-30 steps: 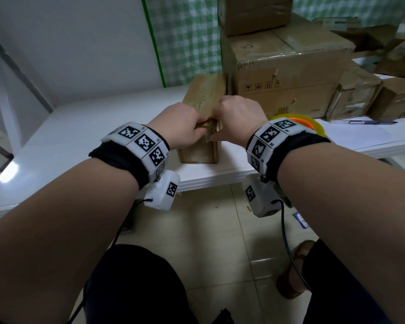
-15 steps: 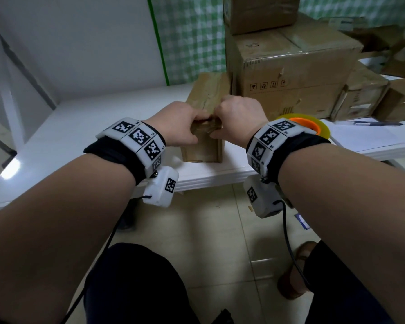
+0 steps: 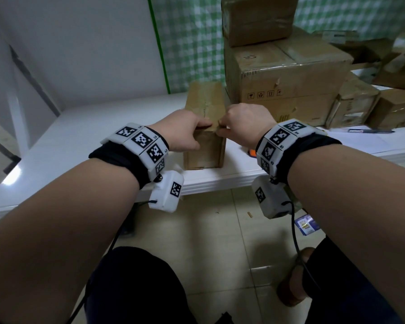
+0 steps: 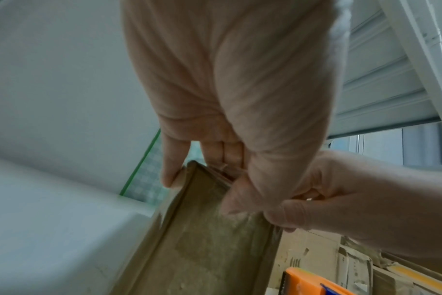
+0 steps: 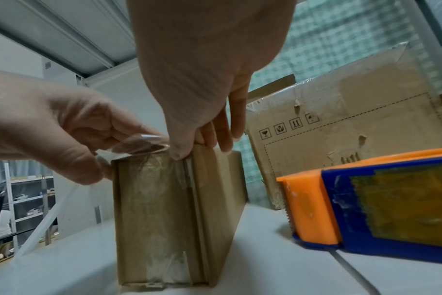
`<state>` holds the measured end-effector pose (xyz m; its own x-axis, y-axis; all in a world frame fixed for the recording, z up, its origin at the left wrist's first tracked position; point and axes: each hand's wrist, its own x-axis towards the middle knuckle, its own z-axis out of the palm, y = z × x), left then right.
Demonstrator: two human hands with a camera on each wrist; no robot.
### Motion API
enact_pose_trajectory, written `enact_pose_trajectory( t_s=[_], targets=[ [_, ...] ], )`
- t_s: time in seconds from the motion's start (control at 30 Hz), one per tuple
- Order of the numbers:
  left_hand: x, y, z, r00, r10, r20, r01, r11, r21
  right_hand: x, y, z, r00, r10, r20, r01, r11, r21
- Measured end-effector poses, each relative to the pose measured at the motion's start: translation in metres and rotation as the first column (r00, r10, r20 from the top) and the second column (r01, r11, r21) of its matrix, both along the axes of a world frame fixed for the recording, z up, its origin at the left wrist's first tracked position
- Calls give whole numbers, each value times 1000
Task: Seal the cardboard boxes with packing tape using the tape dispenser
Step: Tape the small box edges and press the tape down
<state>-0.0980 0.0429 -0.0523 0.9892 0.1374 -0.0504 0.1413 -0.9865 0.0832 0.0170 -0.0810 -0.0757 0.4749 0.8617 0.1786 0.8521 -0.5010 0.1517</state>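
A white table (image 3: 56, 146) stands against a pale wall (image 3: 84, 43) — green-checked curtain (image 3: 192, 38) behind, beige tiled floor (image 3: 220, 242) below.

Four handling pictograms are printed on the large cardboard box (image 5: 341, 127); no legible words.

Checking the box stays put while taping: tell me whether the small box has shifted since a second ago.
No: the small box keeps its place relative to the large carton and the table edge.
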Motion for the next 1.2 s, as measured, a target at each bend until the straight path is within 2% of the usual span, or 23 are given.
enact_pose_trajectory(
  t_s=[0.1,0.17,0.27,0.33,0.4,0.53,0.7,1.2],
  targets=[
    [-6,4,0,1000,5,14,-4,997,-83,2,2,3,999,14,-32,-15,999,-34],
    [-11,12,-2,999,51,5,-49,975,-218,2,3,6,998,17,-58,-19,999,-37],
    [-18,26,-6,993,116,-5,-103,857,-506,-2,6,10,999,11,-49,-14,997,-73],
    [-21,35,-8,989,149,-8,-128,816,-564,-7,8,13,999,1,-40,-5,996,-94],
    [-21,42,-10,988,153,-17,-141,852,-504,-11,10,14,999,-19,-28,16,996,-92],
    [-18,45,-15,993,118,23,-107,956,-272,-21,13,17,999,-35,-13,34,998,-56],
    [-19,42,-22,987,56,151,-39,993,-108,-26,13,18,999,-30,-14,30,999,-32],
    [-16,42,-24,979,16,205,-11,1000,-27,-31,13,16,999,-30,-34,31,999,29]
  ],
)
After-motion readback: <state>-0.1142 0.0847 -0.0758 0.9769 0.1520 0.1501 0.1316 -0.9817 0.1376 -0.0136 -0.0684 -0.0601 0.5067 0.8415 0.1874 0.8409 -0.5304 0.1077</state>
